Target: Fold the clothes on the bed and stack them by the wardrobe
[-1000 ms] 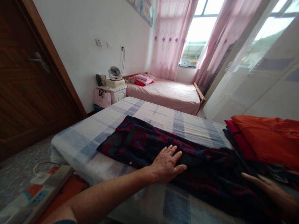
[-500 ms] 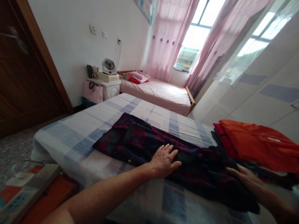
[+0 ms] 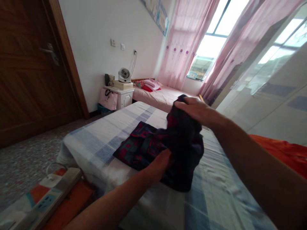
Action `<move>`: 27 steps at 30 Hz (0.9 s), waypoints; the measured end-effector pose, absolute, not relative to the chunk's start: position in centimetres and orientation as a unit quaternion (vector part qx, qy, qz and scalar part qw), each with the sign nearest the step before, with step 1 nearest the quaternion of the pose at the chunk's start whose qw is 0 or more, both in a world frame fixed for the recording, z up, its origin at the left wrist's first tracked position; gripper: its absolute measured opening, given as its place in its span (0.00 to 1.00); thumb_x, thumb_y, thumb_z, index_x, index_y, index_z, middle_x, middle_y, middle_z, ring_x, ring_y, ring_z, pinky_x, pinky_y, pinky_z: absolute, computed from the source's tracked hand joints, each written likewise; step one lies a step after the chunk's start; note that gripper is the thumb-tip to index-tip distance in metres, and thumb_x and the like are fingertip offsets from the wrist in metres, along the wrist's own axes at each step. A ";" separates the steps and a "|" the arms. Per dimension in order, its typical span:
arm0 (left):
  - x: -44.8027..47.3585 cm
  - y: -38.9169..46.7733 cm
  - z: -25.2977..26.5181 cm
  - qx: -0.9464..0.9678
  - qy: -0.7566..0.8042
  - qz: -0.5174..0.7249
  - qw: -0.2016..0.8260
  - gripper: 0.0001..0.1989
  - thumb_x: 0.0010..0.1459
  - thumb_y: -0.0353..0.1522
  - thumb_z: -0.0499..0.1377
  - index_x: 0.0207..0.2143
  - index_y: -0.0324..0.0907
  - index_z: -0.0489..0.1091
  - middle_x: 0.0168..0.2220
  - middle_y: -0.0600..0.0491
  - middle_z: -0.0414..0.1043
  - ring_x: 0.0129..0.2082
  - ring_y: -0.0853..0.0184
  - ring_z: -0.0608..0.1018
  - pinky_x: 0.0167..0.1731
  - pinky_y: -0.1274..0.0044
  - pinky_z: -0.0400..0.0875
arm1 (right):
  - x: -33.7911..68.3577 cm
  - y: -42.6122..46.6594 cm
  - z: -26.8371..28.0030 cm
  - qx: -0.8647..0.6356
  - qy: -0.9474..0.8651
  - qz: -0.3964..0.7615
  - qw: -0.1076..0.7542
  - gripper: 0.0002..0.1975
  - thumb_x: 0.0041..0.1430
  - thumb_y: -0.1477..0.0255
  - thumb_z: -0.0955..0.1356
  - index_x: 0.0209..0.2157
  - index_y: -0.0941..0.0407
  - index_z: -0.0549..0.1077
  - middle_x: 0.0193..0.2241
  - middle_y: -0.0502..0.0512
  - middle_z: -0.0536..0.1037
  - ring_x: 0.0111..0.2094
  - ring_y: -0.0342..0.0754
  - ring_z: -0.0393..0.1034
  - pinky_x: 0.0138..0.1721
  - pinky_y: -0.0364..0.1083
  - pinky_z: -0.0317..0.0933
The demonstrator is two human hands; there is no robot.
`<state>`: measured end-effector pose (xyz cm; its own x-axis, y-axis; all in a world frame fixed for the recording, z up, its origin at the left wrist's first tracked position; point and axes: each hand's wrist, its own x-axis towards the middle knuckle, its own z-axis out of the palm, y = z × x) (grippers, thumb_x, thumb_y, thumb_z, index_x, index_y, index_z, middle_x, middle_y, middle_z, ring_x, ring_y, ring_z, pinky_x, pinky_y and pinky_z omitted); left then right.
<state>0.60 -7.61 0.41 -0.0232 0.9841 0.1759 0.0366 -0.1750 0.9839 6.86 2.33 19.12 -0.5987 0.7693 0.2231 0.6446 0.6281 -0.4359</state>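
A dark navy shirt (image 3: 144,145) with a red and green pattern lies on the bed's blue-and-white checked sheet (image 3: 96,137). Its right part is lifted and bends over toward the left. High on that raised part, my right hand (image 3: 198,110) is closed on the cloth, thumb and fingers gripping its upper edge. My left hand (image 3: 163,164) rests low at the middle of the shirt, against the bend. Cloth and shadow hide its fingers.
An orange garment (image 3: 280,153) lies at the right edge, partly behind my right forearm. A power strip (image 3: 52,195) sits at the lower left. Farther back are a white bedside cabinet (image 3: 126,99) with a fan (image 3: 124,75) and a second bed with pink bedding (image 3: 168,95).
My right hand has gripped the shirt's right end and carried it up and left, bending the shirt over. My left hand, flat on top before, now has its fingers hidden at the bend.
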 end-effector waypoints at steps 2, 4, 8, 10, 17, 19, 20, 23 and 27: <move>-1.8 -10.2 0.4 0.422 0.481 0.588 0.495 0.26 0.64 0.34 0.32 0.52 0.37 0.63 0.52 0.40 0.70 0.49 0.62 0.75 0.49 0.66 0.70 | 3.2 2.0 18.3 -0.342 -0.918 0.091 0.179 0.22 0.60 0.57 0.59 0.34 0.61 0.73 0.28 0.51 0.72 0.33 0.45 0.68 0.39 0.44 0.59; -3.6 -13.6 -0.3 0.226 0.473 0.647 0.554 0.21 0.61 0.33 0.39 0.49 0.36 0.65 0.52 0.39 0.69 0.49 0.62 0.75 0.52 0.67 0.67 | 1.8 2.8 16.8 -0.318 -0.930 0.050 0.179 0.24 0.61 0.56 0.57 0.35 0.59 0.74 0.31 0.53 0.74 0.36 0.48 0.68 0.41 0.45 0.58; -5.0 -20.0 -2.4 -0.069 0.377 0.688 0.616 0.13 0.54 0.30 0.54 0.42 0.37 0.70 0.48 0.41 0.73 0.49 0.60 0.75 0.56 0.67 0.62 | 3.8 7.5 12.0 -0.368 -0.919 0.095 0.103 0.20 0.59 0.58 0.59 0.38 0.56 0.75 0.38 0.55 0.77 0.40 0.51 0.68 0.42 0.45 0.57; -5.1 -21.4 -2.9 -0.102 0.368 0.689 0.616 0.11 0.54 0.31 0.56 0.40 0.38 0.71 0.45 0.41 0.75 0.47 0.58 0.76 0.56 0.65 0.62 | 5.9 9.9 9.6 -0.392 -0.910 0.120 0.057 0.19 0.58 0.59 0.60 0.36 0.58 0.76 0.38 0.58 0.77 0.40 0.53 0.69 0.41 0.46 0.58; -5.1 -18.3 -1.1 -0.122 0.384 0.721 0.564 0.09 0.58 0.29 0.55 0.42 0.38 0.68 0.46 0.45 0.74 0.45 0.64 0.77 0.47 0.74 0.71 | 10.3 11.4 4.9 -0.400 -0.887 0.228 -0.043 0.27 0.57 0.50 0.58 0.35 0.57 0.77 0.34 0.56 0.79 0.35 0.50 0.71 0.35 0.45 0.62; -5.2 -17.2 -0.6 -0.120 0.398 0.712 0.566 0.08 0.58 0.30 0.56 0.41 0.39 0.69 0.44 0.46 0.74 0.43 0.66 0.78 0.43 0.76 0.72 | 10.5 11.1 4.6 -0.398 -0.882 0.244 -0.058 0.28 0.54 0.48 0.60 0.33 0.57 0.77 0.32 0.55 0.79 0.33 0.50 0.71 0.34 0.46 0.63; -5.3 -16.7 -0.4 -0.119 0.407 0.708 0.565 0.06 0.58 0.30 0.57 0.39 0.39 0.69 0.41 0.47 0.75 0.41 0.67 0.78 0.41 0.77 0.73 | 10.5 10.9 4.6 -0.398 -0.881 0.247 -0.061 0.28 0.52 0.47 0.62 0.31 0.57 0.77 0.31 0.55 0.79 0.33 0.51 0.71 0.33 0.46 0.62; -5.8 -15.7 -0.2 -0.089 0.433 0.699 0.562 0.03 0.56 0.30 0.59 0.34 0.40 0.69 0.33 0.51 0.75 0.34 0.68 0.78 0.37 0.77 0.73 | 10.4 10.4 4.7 -0.390 -0.885 0.249 -0.047 0.23 0.46 0.50 0.68 0.32 0.57 0.78 0.31 0.55 0.78 0.35 0.52 0.70 0.35 0.46 0.62; -6.5 -14.5 0.4 0.001 0.455 0.692 0.560 0.07 0.52 0.32 0.63 0.34 0.41 0.72 0.37 0.52 0.77 0.34 0.68 0.78 0.37 0.77 0.72 | 10.1 9.4 5.5 -0.353 -0.897 0.267 -0.009 0.20 0.50 0.55 0.66 0.35 0.56 0.76 0.32 0.52 0.78 0.35 0.50 0.70 0.35 0.45 0.61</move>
